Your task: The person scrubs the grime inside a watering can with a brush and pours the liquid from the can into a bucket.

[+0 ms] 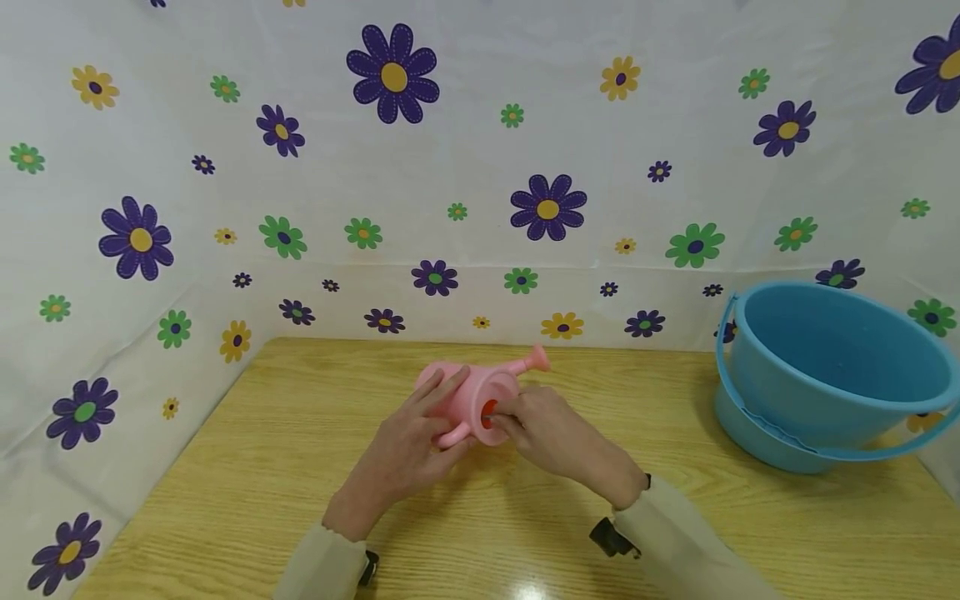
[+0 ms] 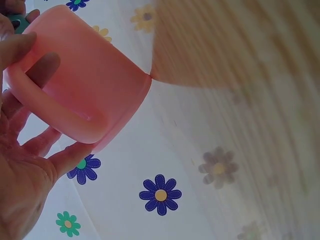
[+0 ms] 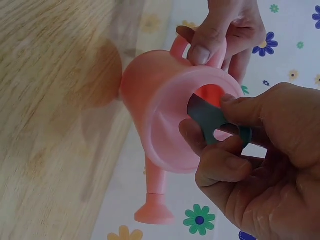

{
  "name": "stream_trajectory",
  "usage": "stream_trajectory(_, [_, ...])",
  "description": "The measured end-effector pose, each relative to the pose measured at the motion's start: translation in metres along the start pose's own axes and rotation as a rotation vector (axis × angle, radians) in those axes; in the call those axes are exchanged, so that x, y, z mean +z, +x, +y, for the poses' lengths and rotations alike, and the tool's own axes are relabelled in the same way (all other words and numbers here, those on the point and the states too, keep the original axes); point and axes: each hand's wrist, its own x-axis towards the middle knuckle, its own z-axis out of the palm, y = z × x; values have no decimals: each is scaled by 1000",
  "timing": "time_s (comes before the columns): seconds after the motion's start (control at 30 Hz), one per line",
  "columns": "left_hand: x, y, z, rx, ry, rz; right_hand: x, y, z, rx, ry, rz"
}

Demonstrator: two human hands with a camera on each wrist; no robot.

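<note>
Right grip [image 3: 270, 190] closed on a teal holed piece [image 3: 209, 118], left grip [image 1: 408, 437] around a smooth, wide-mouthed, tilted pink watering can [image 3: 162, 107].

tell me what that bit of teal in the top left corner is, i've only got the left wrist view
Observer: The right wrist view shows a teal piece with a hole in it, gripped by the right hand.

Operator: ok and is there anything in the pink watering can, i just see its side and handle

Observer: Something red shows inside its open mouth; I cannot tell what it is.

Operator: got it, anything big standing nearby that i'm missing

Observer: Yes, in the head view a blue bucket stands on the table, off to the person's right.
</note>
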Motion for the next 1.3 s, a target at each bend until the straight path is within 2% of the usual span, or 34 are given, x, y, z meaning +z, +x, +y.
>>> stream_trajectory(0.33, [-1, 0, 1, -11, 9, -8, -1, -1, 6, 35, 126, -17])
stream_trajectory(0.53, [-2, 0, 0, -14, 5, -8, -9, -6, 8, 132, 262, -53])
stream_trajectory(0.77, [-2, 0, 0, -21, 8, -10, -20, -15, 12, 221, 330, -86])
stream_trajectory(1.03, [-1, 0, 0, -31, -12, -11, -30, -25, 14, 439, 567, -116])
stream_trajectory(1.3, [-1, -1, 0, -36, -18, -4, -32, -29, 18, 522, 751, -140])
